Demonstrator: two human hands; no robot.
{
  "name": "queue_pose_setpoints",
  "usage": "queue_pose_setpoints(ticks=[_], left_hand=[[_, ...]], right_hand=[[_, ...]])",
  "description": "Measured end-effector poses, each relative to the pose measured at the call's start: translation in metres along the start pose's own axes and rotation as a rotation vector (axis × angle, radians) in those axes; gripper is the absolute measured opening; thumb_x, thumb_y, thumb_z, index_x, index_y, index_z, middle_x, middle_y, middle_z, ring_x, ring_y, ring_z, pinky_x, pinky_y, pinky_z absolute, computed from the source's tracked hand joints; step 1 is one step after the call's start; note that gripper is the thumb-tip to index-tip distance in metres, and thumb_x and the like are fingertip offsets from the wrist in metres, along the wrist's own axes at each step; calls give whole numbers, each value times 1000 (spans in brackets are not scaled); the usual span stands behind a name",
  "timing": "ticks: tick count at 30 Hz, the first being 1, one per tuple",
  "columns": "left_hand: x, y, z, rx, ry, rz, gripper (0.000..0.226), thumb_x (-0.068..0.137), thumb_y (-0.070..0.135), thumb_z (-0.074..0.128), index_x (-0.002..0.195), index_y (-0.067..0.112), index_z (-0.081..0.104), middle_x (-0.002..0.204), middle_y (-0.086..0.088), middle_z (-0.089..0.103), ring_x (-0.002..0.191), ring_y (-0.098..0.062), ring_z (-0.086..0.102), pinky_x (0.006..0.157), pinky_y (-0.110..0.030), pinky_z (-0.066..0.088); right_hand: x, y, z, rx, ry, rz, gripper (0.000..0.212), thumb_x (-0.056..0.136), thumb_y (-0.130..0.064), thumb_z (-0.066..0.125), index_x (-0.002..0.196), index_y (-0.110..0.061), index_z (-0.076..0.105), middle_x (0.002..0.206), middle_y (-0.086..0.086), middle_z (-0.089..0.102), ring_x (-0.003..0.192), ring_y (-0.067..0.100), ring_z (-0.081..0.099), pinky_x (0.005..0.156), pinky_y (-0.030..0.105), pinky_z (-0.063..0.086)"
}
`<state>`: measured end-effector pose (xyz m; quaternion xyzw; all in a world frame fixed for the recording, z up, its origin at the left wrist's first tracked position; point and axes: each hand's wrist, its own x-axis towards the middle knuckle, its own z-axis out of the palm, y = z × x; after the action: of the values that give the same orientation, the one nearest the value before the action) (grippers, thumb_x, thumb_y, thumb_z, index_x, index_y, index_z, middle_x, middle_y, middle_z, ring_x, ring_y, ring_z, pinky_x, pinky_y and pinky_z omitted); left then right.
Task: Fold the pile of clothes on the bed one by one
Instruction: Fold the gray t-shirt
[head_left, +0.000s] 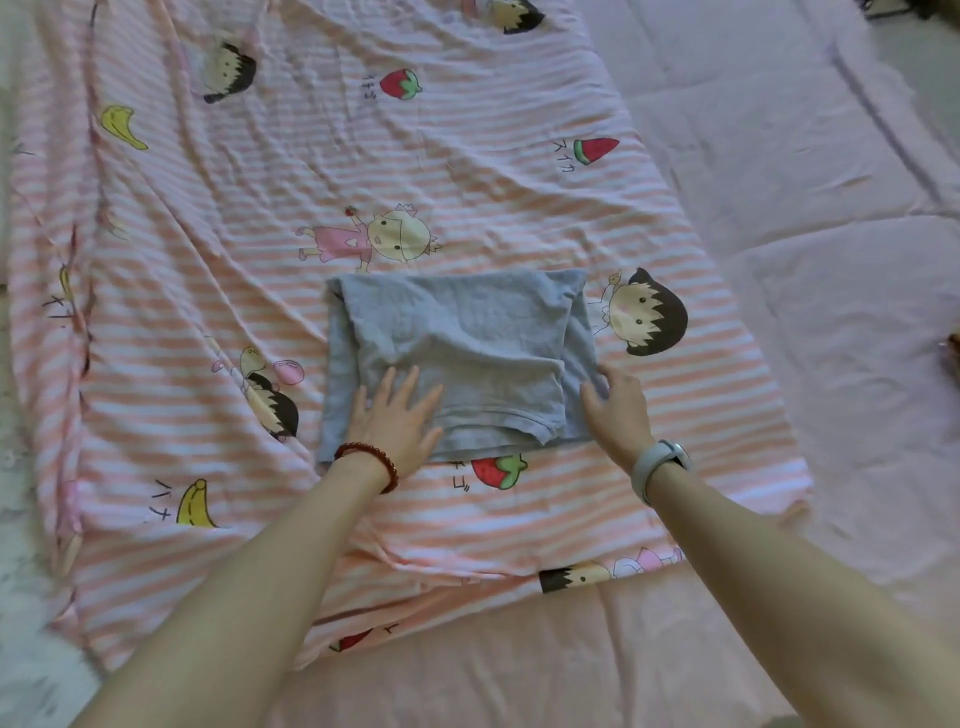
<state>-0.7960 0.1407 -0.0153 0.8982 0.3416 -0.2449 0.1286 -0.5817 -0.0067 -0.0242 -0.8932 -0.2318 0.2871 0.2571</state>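
Pink striped bed sheet (467, 182) under folded grey garment (457, 332), long axis sideways. Left hand (397, 415) flat on garment's near-left part, fingers straight; right hand (618, 410) at garment's right edge, fingers relaxed, gripping nothing.

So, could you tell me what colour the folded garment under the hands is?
The folded garment is plain grey, clearest in the head view.

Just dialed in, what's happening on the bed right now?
A person is folding a grey garment on a pink striped cartoon sheet. It is already a compact rectangle. The left hand lies flat on its near left part, fingers straight. The right hand touches its right edge, fingers relaxed. No other clothes are in view.
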Motion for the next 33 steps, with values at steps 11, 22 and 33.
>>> queue_pose_setpoints(ticks=[11,22,33], left_hand=[[17,26,16,-48,405,224,33,63,24,79,91,13,66,109,-12,64,103,-32,60,85,-47,48],[92,72,-52,-70,163,299,46,100,34,30,145,28,26,156,2,14,145,-22,6,112,-51,10],[142,105,-50,-4,-168,39,63,87,70,18,141,51,-9,152,12,-26,137,-31,-29,101,-75,-2]], right_hand=[[10,-27,9,-233,206,-201,37,89,-31,55,118,-7,51,115,9,53,108,28,49,91,43,39],[-24,-1,38,288,-13,161,16,90,-20,52,76,-15,47,73,-2,53,70,15,51,64,28,39],[-32,30,25,267,-56,223,15,92,-23,52,79,-17,55,76,-1,58,78,23,59,71,35,46]])
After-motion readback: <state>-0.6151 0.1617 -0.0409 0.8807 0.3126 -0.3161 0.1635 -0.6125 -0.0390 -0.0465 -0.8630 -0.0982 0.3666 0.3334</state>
